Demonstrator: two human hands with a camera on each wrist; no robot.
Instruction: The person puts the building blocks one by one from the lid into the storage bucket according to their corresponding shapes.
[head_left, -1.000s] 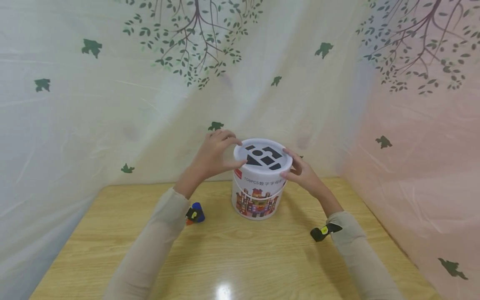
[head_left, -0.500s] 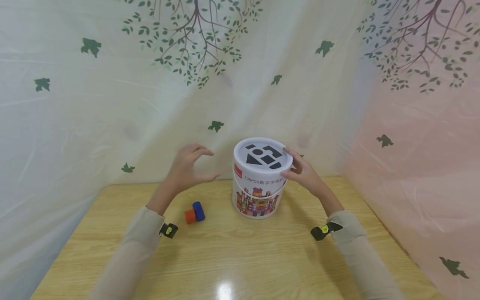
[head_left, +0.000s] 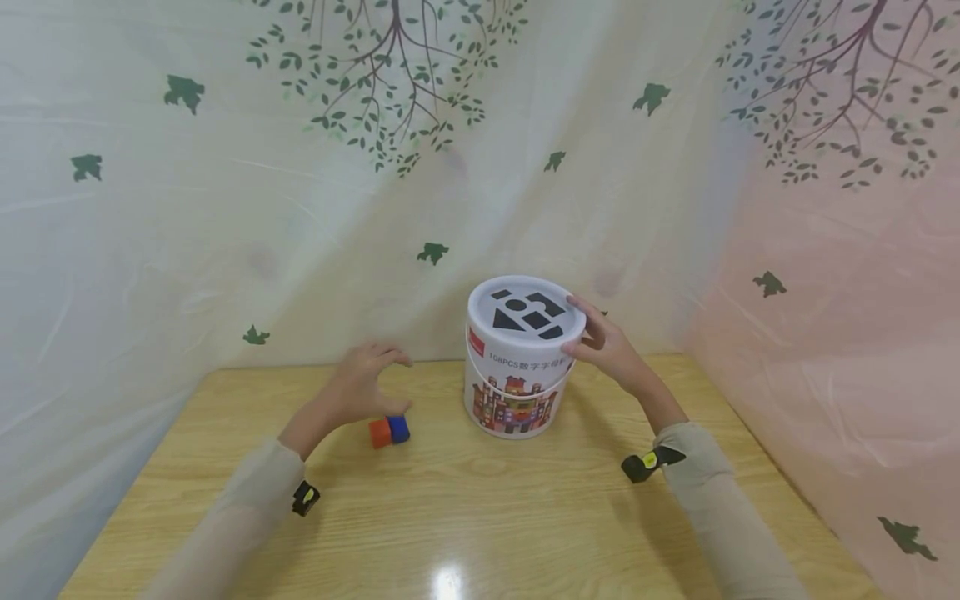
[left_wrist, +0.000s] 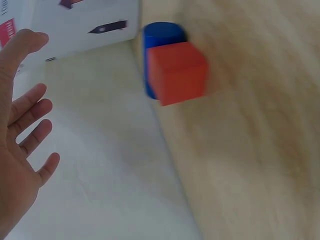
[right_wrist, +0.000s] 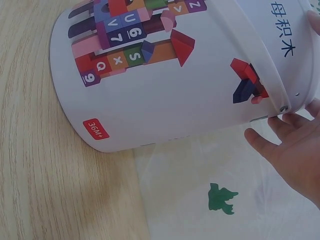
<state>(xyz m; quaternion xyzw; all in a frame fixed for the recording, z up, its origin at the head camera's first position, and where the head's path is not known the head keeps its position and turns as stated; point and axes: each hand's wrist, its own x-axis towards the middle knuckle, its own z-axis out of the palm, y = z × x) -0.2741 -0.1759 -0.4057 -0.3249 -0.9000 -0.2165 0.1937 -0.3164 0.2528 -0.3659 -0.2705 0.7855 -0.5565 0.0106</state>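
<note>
A white bucket [head_left: 517, 392] with a picture of coloured toy blocks stands upright at the table's back. Its lid [head_left: 486, 310] has several shaped holes. My right hand [head_left: 609, 348] holds the lid's right rim, thumb on the near side and a finger on the far side; in the right wrist view [right_wrist: 292, 155] its other fingers lie by the handle's end. My left hand [head_left: 358, 387] hovers just behind a red cube [head_left: 380, 433] and a blue cylinder [head_left: 399, 429], fingers spread and holding nothing. In the left wrist view the cube [left_wrist: 180, 72] partly covers the cylinder [left_wrist: 164, 32].
The wooden table [head_left: 480, 517] runs back to a pale curtain [head_left: 315, 208] printed with leaves and birds. A white handle [head_left: 517, 395] hangs across the bucket's front. Each wrist bears a small black camera [head_left: 637, 467].
My left hand has left the lid's left rim and moved left and down toward the blocks, now partly covering the blue cylinder. The right hand and the bucket have stayed in place.
</note>
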